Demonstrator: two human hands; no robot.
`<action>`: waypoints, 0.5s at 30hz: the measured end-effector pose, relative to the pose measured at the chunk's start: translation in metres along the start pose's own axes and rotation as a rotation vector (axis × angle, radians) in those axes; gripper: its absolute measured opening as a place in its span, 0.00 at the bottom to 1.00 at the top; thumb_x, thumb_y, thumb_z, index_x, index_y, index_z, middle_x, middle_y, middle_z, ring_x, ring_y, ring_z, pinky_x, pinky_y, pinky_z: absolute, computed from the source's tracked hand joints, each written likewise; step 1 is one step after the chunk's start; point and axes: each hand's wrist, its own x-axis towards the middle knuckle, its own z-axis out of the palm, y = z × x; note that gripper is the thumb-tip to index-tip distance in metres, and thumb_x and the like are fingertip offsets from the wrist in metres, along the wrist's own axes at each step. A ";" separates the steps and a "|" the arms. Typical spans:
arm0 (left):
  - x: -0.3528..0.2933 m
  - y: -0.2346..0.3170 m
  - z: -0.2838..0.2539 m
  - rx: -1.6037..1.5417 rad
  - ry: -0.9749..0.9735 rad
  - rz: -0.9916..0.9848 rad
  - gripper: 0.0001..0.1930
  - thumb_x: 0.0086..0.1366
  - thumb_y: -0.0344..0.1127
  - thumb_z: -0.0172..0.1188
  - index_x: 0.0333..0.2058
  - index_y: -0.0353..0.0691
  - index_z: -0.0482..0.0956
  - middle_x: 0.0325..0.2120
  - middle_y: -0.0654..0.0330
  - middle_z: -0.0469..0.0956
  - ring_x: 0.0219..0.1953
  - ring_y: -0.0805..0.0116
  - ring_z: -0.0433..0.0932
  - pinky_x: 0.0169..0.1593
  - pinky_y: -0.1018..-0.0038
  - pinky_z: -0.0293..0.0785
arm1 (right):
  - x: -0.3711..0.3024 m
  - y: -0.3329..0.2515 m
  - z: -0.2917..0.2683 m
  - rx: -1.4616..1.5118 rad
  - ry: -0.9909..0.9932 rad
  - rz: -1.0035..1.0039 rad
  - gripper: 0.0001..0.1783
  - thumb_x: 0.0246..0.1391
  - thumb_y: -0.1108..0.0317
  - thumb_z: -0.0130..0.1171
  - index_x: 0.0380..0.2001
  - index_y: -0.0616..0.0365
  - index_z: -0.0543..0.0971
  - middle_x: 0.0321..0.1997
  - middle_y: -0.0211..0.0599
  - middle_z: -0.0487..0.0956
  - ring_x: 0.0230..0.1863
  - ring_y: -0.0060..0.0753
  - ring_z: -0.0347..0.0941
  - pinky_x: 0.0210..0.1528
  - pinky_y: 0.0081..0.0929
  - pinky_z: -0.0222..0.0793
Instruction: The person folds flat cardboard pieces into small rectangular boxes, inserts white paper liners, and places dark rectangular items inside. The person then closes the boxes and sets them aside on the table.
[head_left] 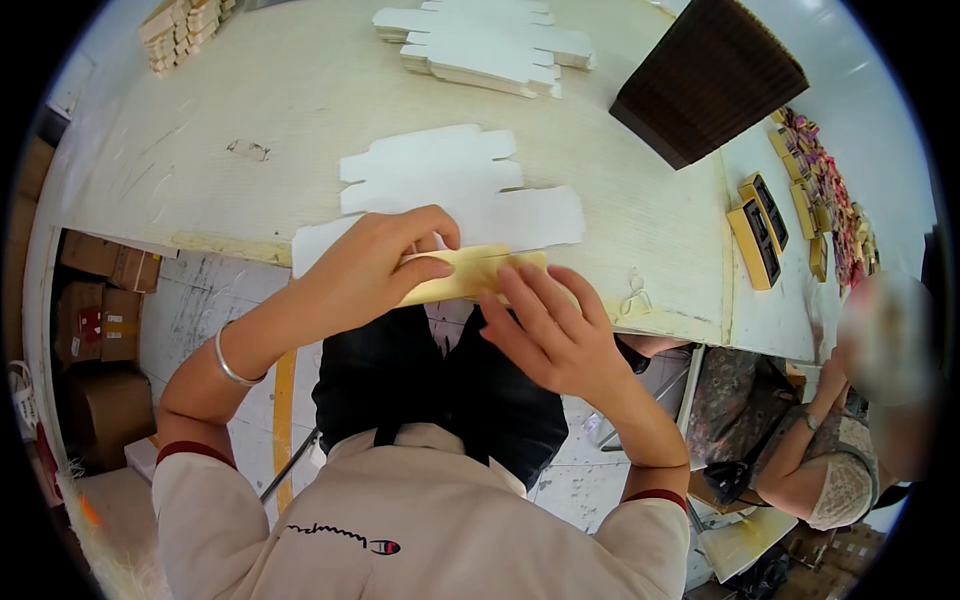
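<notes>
Between my two hands, at the table's front edge, is a pale gold folded carton (465, 274), long and narrow. My left hand (385, 255) grips its left end, thumb and fingers closed around it. Over its right part lie the fingers of my right hand (550, 330), bent and pressed against the gold surface. Just beyond, a flat white carton blank (430, 180) with cut tabs lies on the table, its near part partly covered by my left hand and the gold carton.
A stack of white blanks (485, 45) lies at the far middle, beside a tall dark brown box (708, 85). Small folded cartons (185, 30) are piled far left. Gold boxes with dark inserts (755, 240) stand right, near another person (840, 440). Brown cardboard boxes (100, 325) fill a space lower left.
</notes>
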 end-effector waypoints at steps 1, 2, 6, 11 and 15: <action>0.001 -0.007 0.006 0.195 0.092 0.164 0.08 0.55 0.35 0.64 0.33 0.42 0.78 0.27 0.60 0.76 0.31 0.62 0.74 0.33 0.70 0.70 | 0.002 0.001 0.003 0.049 -0.067 0.053 0.17 0.46 0.67 0.62 0.42 0.59 0.78 0.49 0.41 0.74 0.48 0.43 0.72 0.49 0.36 0.70; 0.001 -0.012 0.009 0.389 0.184 0.329 0.09 0.55 0.35 0.64 0.34 0.42 0.77 0.29 0.61 0.75 0.34 0.63 0.73 0.34 0.70 0.70 | 0.005 0.003 0.006 0.097 -0.133 0.105 0.19 0.45 0.67 0.64 0.42 0.60 0.78 0.50 0.43 0.74 0.49 0.44 0.72 0.49 0.37 0.70; -0.005 -0.014 0.012 0.546 0.251 0.464 0.15 0.50 0.36 0.67 0.37 0.40 0.78 0.31 0.61 0.72 0.36 0.61 0.71 0.37 0.70 0.69 | 0.006 -0.001 0.014 0.210 -0.174 0.180 0.22 0.43 0.70 0.65 0.44 0.68 0.76 0.46 0.46 0.74 0.46 0.47 0.72 0.46 0.39 0.70; -0.036 -0.023 0.024 0.503 0.237 0.491 0.13 0.49 0.37 0.67 0.33 0.37 0.80 0.30 0.60 0.72 0.32 0.60 0.72 0.34 0.70 0.70 | 0.003 -0.014 0.011 0.214 -0.140 0.178 0.20 0.42 0.74 0.64 0.42 0.69 0.76 0.39 0.43 0.73 0.39 0.43 0.71 0.39 0.35 0.69; -0.030 -0.027 0.017 0.362 0.220 0.416 0.09 0.51 0.35 0.66 0.29 0.38 0.79 0.26 0.60 0.71 0.29 0.60 0.71 0.31 0.68 0.68 | 0.017 -0.007 0.009 0.372 -0.244 0.290 0.12 0.42 0.74 0.60 0.33 0.65 0.76 0.34 0.42 0.72 0.37 0.43 0.70 0.36 0.34 0.68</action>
